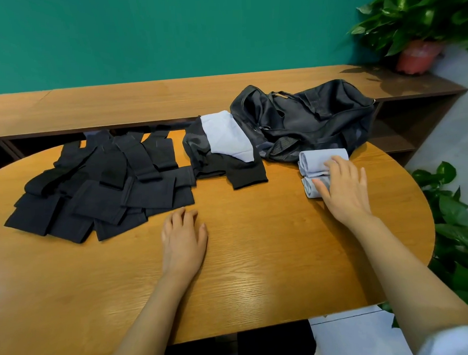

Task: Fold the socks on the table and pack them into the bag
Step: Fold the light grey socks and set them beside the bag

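Your right hand (pixel 344 189) lies on the folded pale grey-blue sock bundle (pixel 316 160), fingers (pixel 333 165) straight and spread, pressing it, not curled round it. The bundle is two soft rolls, one in front of the other, on the oval wooden surface (pixel 257 256), just beside the black fabric duffel bag (pixel 305 116). Your left hand (pixel 183 237) rests on the surface, fingers loosely bent, holding nothing, near the flat pile of dark navy socks (pixel 100 192).

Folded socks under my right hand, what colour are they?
The folded socks are pale blue-grey, seen best in the head view.
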